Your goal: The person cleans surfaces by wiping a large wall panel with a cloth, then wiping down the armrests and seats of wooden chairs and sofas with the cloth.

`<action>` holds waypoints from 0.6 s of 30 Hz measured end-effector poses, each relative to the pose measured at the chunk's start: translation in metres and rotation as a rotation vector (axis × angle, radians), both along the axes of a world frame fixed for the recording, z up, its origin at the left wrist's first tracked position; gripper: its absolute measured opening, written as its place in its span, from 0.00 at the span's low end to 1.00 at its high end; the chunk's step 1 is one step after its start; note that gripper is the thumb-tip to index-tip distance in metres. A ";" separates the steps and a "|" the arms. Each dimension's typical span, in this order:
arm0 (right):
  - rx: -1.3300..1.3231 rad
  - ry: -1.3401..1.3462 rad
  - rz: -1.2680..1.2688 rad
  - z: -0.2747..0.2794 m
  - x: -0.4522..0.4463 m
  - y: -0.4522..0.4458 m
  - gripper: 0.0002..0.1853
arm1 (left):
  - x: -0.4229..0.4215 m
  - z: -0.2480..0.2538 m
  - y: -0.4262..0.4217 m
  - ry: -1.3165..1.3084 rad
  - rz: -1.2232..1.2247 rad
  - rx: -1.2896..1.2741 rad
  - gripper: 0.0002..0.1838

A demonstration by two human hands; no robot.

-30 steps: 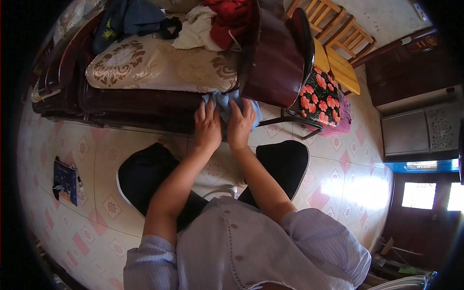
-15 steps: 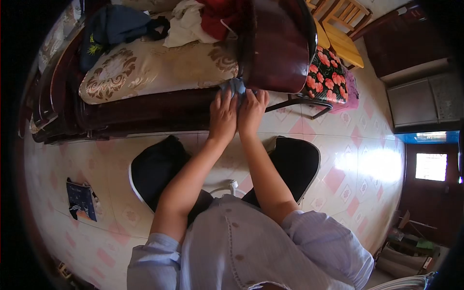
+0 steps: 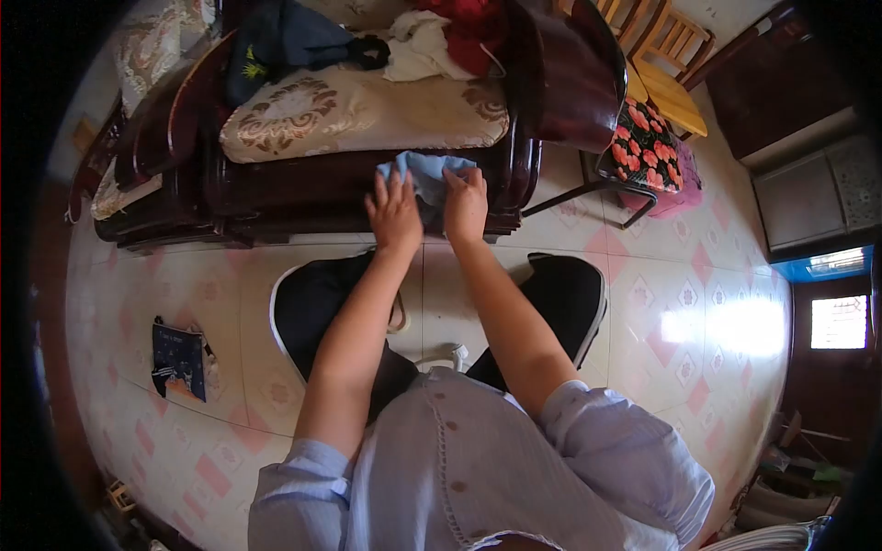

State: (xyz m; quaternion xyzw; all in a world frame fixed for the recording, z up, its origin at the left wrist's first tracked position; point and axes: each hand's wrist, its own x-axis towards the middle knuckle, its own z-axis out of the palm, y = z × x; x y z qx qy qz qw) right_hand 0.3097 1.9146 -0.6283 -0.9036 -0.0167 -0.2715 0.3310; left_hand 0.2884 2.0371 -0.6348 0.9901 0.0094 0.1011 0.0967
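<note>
A light blue cloth lies spread against the dark, glossy wooden front rail of a sofa, below its seat cushion. My left hand rests over the cloth's left part, fingers stretched and spread. At the cloth's right side, my right hand has its fingers curled together, pinching the fabric. Between the two hands the cloth hangs in loose folds. Just above them is the cream seat cushion with a brown flower pattern.
Dark clothing, a white cloth and a red cloth lie on the sofa. To the right stand a flower-patterned seat and a yellow wooden chair. A dark blue printed bag lies on the tiled floor.
Both hands have moved left along the sofa's front rail, away from the armrest end, and slightly apart. The bunched blue cloth is now spread wider between them. My view has shifted too.
</note>
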 end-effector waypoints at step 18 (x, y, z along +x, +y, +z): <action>-0.157 -0.097 0.041 -0.011 0.031 0.057 0.15 | 0.020 -0.009 0.042 -0.157 -0.136 -0.143 0.19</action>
